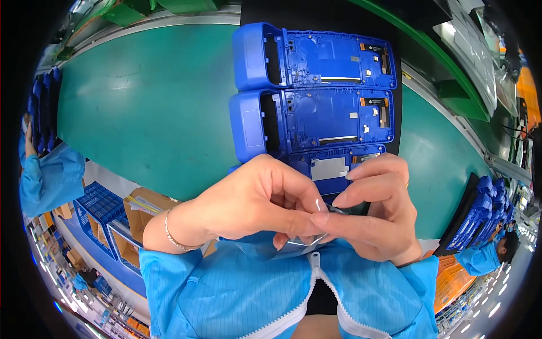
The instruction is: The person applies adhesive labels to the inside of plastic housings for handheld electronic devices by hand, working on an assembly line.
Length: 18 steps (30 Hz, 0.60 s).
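Observation:
My left hand [257, 200] and my right hand [379, 212] meet close in front of my chest, fingertips almost touching. Both pinch a small, thin, clear piece with shiny white edges [305, 242], perhaps a film; its kind is hard to make out. The fingers cover most of it. Just beyond lie blue plastic device housings in a column: a far one [333, 53], a middle one [330, 116] and a near one [302, 164] with a silver-grey rectangle inside. My hands partly hide the near housing. Ribbon cables and small metal parts sit in the housings' right ends.
The housings rest on a black mat [316, 12] across a green worktable [147, 107]. More blue housings stand at the right edge [477, 212] and far left [42, 107], near people in blue smocks. Blue crates [101, 209] and cardboard boxes are at the lower left.

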Each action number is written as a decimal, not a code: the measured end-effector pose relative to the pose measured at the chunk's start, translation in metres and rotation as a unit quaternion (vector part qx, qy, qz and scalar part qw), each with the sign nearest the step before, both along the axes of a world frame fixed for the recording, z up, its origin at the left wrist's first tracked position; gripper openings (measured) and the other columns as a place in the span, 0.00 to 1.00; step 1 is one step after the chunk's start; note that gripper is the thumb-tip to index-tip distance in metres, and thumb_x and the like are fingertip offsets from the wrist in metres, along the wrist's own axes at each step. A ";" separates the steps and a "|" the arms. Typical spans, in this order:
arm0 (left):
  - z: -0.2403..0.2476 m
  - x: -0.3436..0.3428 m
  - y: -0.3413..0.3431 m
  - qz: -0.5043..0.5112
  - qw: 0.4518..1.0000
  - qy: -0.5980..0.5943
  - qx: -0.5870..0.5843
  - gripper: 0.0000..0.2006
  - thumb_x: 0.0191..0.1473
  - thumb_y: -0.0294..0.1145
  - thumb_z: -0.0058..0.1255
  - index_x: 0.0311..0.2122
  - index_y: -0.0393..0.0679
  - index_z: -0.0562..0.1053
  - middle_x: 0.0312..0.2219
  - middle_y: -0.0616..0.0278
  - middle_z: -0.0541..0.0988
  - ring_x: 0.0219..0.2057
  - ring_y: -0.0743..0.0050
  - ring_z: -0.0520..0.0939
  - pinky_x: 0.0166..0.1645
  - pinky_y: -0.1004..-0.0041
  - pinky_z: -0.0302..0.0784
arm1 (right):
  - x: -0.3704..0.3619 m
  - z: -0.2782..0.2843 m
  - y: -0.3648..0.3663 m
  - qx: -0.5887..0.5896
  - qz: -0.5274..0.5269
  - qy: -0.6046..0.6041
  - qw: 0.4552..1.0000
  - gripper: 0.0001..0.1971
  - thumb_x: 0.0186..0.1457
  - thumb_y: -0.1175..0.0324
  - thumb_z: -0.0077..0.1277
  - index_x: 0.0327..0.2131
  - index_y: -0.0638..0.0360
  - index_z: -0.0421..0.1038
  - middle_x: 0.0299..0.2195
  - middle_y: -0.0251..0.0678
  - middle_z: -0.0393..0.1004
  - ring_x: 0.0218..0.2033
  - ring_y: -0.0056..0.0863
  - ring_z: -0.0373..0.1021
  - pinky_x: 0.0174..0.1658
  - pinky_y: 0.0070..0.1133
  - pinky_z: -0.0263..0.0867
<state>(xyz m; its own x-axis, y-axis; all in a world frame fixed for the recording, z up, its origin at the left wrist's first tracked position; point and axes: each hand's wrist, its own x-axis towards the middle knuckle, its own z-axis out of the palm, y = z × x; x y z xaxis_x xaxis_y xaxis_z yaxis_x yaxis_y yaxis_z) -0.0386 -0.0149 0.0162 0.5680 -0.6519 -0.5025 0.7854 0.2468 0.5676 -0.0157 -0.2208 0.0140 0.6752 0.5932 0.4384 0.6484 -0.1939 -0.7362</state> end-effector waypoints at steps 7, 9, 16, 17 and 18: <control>0.000 0.000 -0.005 0.063 0.993 0.091 -0.052 0.05 0.45 0.19 0.57 0.30 0.32 0.76 0.22 0.60 0.78 0.20 0.81 0.77 0.23 0.84 0.72 | 0.001 -0.012 -0.009 0.017 0.010 -0.082 0.996 0.12 0.35 0.69 0.63 0.27 0.36 0.77 0.32 0.20 0.67 0.40 0.28 0.61 0.39 0.27 0.59; 0.008 0.008 -0.002 0.009 0.998 -0.013 0.057 0.05 0.44 0.17 0.56 0.29 0.34 0.76 0.21 0.61 0.76 0.21 0.76 0.76 0.24 0.80 0.71 | -0.011 -0.015 -0.001 0.067 -0.075 -0.180 0.979 0.10 0.37 0.67 0.60 0.29 0.41 0.78 0.34 0.20 0.70 0.41 0.27 0.62 0.38 0.29 0.56; -0.017 0.004 -0.002 -0.012 0.584 -0.683 0.439 0.07 0.33 0.24 0.51 0.25 0.39 0.72 0.23 0.60 0.73 0.30 0.63 0.75 0.36 0.69 0.70 | 0.005 0.004 -0.006 0.059 -0.215 -0.239 0.945 0.02 0.44 0.69 0.52 0.25 0.54 0.73 0.30 0.34 0.71 0.34 0.29 0.65 0.37 0.30 0.58; -0.020 0.008 -0.006 -0.021 0.562 -0.700 0.440 0.09 0.31 0.30 0.49 0.24 0.40 0.71 0.25 0.61 0.74 0.33 0.64 0.75 0.40 0.66 0.69 | 0.016 0.012 -0.006 0.022 -0.240 -0.121 0.963 0.01 0.45 0.73 0.51 0.24 0.57 0.72 0.28 0.37 0.70 0.31 0.31 0.66 0.37 0.30 0.60; -0.024 0.012 -0.009 -0.021 0.564 -0.702 0.434 0.09 0.31 0.30 0.49 0.24 0.40 0.71 0.25 0.61 0.74 0.33 0.64 0.75 0.40 0.66 0.69 | 0.027 0.015 -0.006 -0.015 -0.261 -0.001 0.965 0.01 0.45 0.76 0.51 0.23 0.60 0.70 0.26 0.41 0.69 0.27 0.32 0.67 0.36 0.29 0.62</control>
<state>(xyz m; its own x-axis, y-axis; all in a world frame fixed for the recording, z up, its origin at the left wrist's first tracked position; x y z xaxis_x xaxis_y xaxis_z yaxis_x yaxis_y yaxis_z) -0.0269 -0.0239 -0.0080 0.7970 -0.5334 0.2834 -0.5938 -0.6057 0.5297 0.0117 -0.2266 0.0288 0.8847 0.1848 0.4280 0.4579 -0.5160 -0.7239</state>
